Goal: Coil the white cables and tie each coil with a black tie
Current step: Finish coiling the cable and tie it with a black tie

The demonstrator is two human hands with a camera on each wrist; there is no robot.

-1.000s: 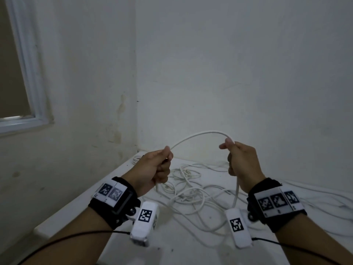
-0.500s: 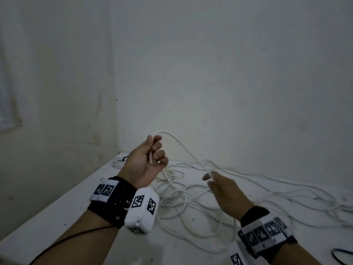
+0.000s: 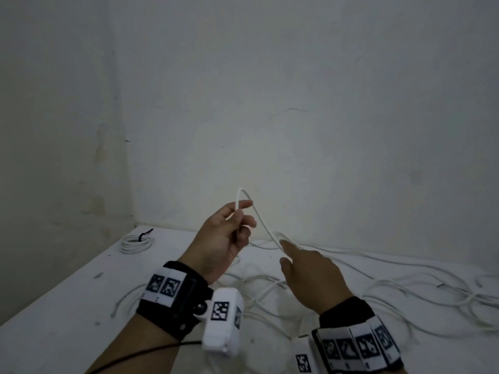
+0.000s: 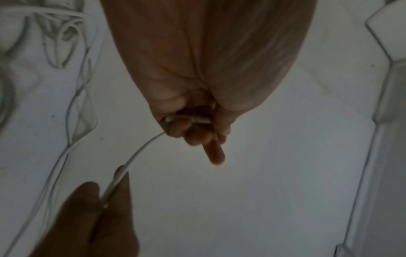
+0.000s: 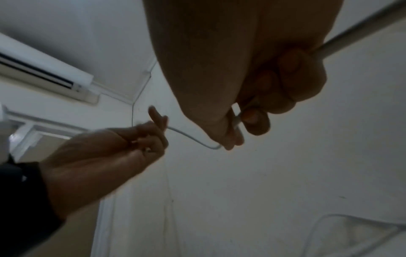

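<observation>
A white cable (image 3: pixel 259 217) arches up from my left hand (image 3: pixel 229 236) and slopes down to my right hand (image 3: pixel 305 268). My left hand is raised, fingers curled round the cable's end section (image 4: pixel 189 120), the index finger sticking out. Lower and to the right, my right hand pinches the same cable (image 5: pixel 237 121) between thumb and fingers. More loose white cable (image 3: pixel 391 290) sprawls in tangles over the white table (image 3: pixel 54 314). At the far left corner lies a coiled white cable (image 3: pixel 135 243) with a black tie (image 3: pixel 144 234) on it.
Walls close the table in at the back and left. An air conditioner (image 5: pixel 44 73) hangs high on the wall in the right wrist view. A black lead (image 3: pixel 140 356) runs from my left wrist camera.
My right hand has slid down along the cable, away from the left, and the arch has narrowed to a steep bend. The view has panned right, bringing the tied coil into sight.
</observation>
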